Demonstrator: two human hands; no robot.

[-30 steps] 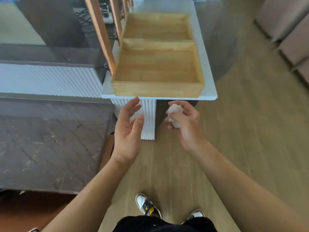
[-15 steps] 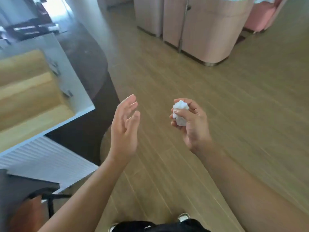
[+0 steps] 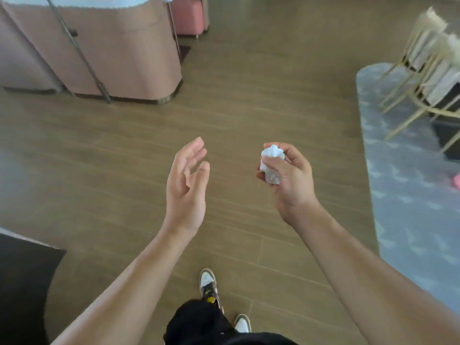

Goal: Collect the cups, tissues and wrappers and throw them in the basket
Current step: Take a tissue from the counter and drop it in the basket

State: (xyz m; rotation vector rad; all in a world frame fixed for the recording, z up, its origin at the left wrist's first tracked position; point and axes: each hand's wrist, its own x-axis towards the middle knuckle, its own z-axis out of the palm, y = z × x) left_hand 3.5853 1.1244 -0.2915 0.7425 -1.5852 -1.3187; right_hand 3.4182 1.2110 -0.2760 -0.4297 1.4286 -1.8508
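Note:
A crumpled white tissue [image 3: 271, 155] is held in my right hand [image 3: 290, 181], whose fingers and thumb curl round it at mid-frame right. My left hand [image 3: 186, 185] hovers beside it to the left, palm turned inward, fingers relaxed and holding nothing. Both hands are raised above a wooden floor. No basket, cup or wrapper shows in this view.
A pink-brown counter [image 3: 104, 53] with a thin metal pole leaning on it stands at the upper left. A grey patterned rug [image 3: 410, 195] lies at the right, with gold-legged chairs [image 3: 428, 70] on it. A dark table corner [image 3: 22, 275] is at the lower left.
My view has swung right, away from the white table with wooden trays, toward open floor, the counter and the rug. Both hands keep the same pose, the tissue still in my right hand.

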